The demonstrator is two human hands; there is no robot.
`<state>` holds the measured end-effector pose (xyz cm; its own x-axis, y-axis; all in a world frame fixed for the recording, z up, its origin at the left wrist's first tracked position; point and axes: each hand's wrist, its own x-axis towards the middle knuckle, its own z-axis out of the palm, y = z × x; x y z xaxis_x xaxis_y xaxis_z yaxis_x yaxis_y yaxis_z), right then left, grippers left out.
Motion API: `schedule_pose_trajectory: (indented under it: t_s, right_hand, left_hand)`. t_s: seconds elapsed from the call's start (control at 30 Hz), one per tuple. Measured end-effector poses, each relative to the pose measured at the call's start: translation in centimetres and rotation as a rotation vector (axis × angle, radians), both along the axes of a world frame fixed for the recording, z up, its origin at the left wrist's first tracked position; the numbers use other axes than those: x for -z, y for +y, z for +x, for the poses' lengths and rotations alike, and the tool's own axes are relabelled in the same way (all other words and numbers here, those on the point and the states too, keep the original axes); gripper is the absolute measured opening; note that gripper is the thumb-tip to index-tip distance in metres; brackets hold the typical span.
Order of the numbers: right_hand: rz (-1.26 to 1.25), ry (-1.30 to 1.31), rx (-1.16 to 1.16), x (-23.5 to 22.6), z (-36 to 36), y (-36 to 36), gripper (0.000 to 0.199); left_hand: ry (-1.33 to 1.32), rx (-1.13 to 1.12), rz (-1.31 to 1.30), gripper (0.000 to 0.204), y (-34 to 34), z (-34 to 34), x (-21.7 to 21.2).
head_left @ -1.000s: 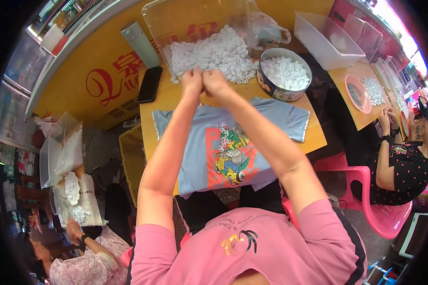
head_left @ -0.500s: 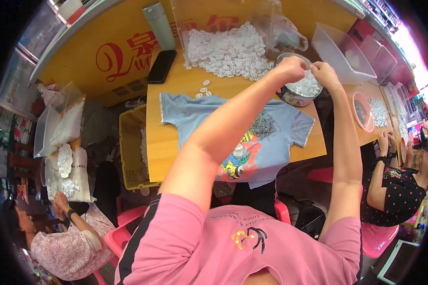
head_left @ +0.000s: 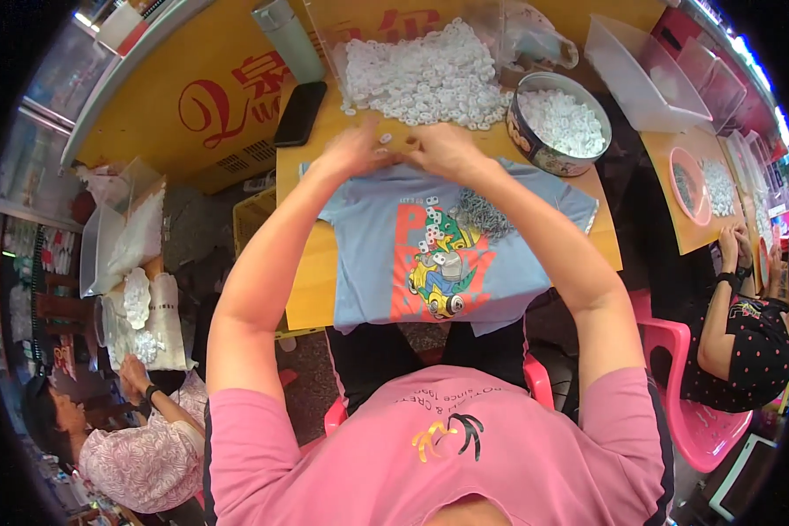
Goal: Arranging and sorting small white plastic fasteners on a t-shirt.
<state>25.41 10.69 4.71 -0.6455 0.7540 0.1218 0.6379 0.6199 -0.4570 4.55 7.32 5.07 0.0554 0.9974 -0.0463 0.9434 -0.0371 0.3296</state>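
Note:
Both my hands are at the far edge of a blue-grey T-shirt (head_left: 359,272) spread over the table and my lap. My left hand (head_left: 352,151) is closed, its fingertips beside a loose white oval piece (head_left: 386,138) with holes. Close to its right, my right hand (head_left: 447,151) has its fingers drawn together. Whatever either hand pinches is too small or hidden. On the shirt's cartoon print lie several small white pieces (head_left: 433,232) and a heap of thin grey metal bits (head_left: 484,215), partly behind my right forearm.
A clear box (head_left: 320,44) spills a pile of white oval pieces (head_left: 425,74) at the back. Right of it stands a round tin (head_left: 535,158) full of white pieces. A phone (head_left: 300,114) and a flask (head_left: 289,39) are at the back left. Co-workers sit at both sides.
Both hands have left the round tin and moved left to the shirt's far edge. The print and the white pieces on it, earlier behind my left arm, now show.

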Motion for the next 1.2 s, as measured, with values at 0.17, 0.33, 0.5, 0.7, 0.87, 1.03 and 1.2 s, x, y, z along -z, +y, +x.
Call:
schedule_pose_trajectory:
  t_s: [0.17, 0.33, 0.5, 0.7, 0.87, 1.03, 1.2]
  right_hand:
    - [-0.049, -0.092, -0.046, 0.8, -3.5, 1.4, 0.039]
    - [-0.144, -0.148, -0.050, -0.4, -4.0, 2.1, 0.045]
    - [-0.318, -0.127, 0.079, -1.6, -7.4, 1.0, 0.043]
    - [-0.349, -0.100, 0.228, 0.3, -6.9, 2.3, 0.031]
    - [-0.300, -0.056, 0.236, 0.2, -6.6, 2.1, 0.039]
    - [-0.316, -0.030, 0.239, 0.6, -6.9, 2.5, 0.059]
    - [-0.452, 0.059, 0.213, 0.8, -5.6, 2.5, 0.073]
  left_hand:
    - [-0.052, 0.148, 0.059, 0.060, 0.8, -1.7, 1.0]
    - [-0.359, 0.125, -0.064, 0.030, 1.9, 0.5, -0.3]
    - [-0.403, 0.024, -0.280, 0.040, 4.1, -3.1, 1.6]
    - [-0.191, 0.020, 0.059, 0.047, 3.1, -1.8, 3.2]
    - [-0.026, 0.043, 0.291, 0.064, 2.5, -2.3, 3.4]
    - [-0.167, 0.059, 0.100, 0.081, 2.9, -3.2, 2.3]
    - [-0.220, 0.001, 0.122, 0.078, 1.4, -2.4, 1.6]
